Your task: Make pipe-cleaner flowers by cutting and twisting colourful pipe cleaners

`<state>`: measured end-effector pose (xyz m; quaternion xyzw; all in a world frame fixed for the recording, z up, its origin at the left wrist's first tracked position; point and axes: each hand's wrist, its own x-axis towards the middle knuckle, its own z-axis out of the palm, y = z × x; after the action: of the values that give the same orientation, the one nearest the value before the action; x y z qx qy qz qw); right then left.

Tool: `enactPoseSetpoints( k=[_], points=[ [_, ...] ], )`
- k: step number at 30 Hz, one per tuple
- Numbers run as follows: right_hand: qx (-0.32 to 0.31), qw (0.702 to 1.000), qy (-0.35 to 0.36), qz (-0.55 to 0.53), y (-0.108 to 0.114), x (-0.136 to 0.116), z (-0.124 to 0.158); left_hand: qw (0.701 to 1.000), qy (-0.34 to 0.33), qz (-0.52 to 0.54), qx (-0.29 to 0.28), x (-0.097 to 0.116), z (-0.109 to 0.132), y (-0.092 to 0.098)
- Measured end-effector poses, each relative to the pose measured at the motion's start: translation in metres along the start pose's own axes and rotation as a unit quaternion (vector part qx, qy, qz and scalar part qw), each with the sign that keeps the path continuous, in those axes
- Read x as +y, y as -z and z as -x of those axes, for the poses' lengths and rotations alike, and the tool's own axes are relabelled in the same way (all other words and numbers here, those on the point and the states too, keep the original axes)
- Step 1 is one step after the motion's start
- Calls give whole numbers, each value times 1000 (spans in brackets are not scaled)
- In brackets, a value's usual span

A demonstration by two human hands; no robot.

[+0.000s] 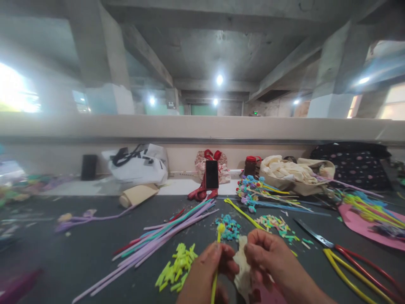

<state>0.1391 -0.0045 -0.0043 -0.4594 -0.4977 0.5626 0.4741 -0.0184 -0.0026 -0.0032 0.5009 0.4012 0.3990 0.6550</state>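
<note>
My left hand (207, 270) is closed around a yellow pipe cleaner (214, 285), held upright with a small yellow knob (221, 229) at its top. My right hand (272, 257) is beside it, thumb and fingertips pinched together; whatever may be between them is too small to make out. A cream, crumpled-looking piece (242, 264) shows between the two hands. Close to my left hand lies a pile of short yellow-green pieces (177, 266). Just beyond the hands are short blue pieces (228, 226), and another yellow pipe cleaner (245, 214) lies slanting past them.
Long purple and teal pipe cleaners (158, 238) spread at left. Large scissors (335, 247) with red and yellow handles lie open at right. Mixed short pieces (275, 223), finished-looking colourful stems (253, 192), a propped phone (211, 174) and bags (142, 164) stand farther back.
</note>
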Motion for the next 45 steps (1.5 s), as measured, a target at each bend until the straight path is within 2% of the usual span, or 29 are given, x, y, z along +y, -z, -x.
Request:
enactPoseSetpoints(
  k=[3, 8, 11, 13, 15, 17, 19, 21, 25, 30, 34, 40, 45],
  points=[
    [-10, 1000, -7, 3, -3, -1, 1, 1000, -15, 17, 20, 2, -1, 3],
    [-60, 997, 38, 23, -12, -2, 0, 996, -16, 71, 53, 4, 0, 5],
    [-70, 996, 30, 46, -22, -2, -3, 991, -25, 112, 68, 4, -1, 6],
    [-69, 995, 48, 46, -30, -2, -5, 989, -42, 125, 73, 4, -2, 7],
    [-94, 993, 70, 23, -38, -1, -8, 987, -55, 129, 72, 4, -2, 7],
    [-127, 990, 58, 3, -44, 1, -10, 987, -55, 131, 71, 4, -2, 5],
    [-139, 990, 14, -8, -48, 3, -12, 987, -50, 138, 71, 4, -2, 3],
    [-134, 990, -16, -28, -49, 4, -12, 985, -39, 157, 60, 4, -2, 2],
    [-114, 988, -23, -97, -44, 5, -9, 981, 12, 191, 32, 6, -5, 10],
    [-84, 994, -61, -38, -35, 7, -5, 980, -8, 180, 89, 16, -5, 30],
    [-79, 996, -37, -5, -33, 10, -6, 981, 9, 157, 115, 21, -5, 34],
    [-64, 996, -13, 56, -30, 15, -8, 988, 8, 131, 78, 25, -3, 33],
    [-67, 994, 25, 79, -31, 24, -11, 993, 8, 107, 58, 20, -2, 25]
  ],
)
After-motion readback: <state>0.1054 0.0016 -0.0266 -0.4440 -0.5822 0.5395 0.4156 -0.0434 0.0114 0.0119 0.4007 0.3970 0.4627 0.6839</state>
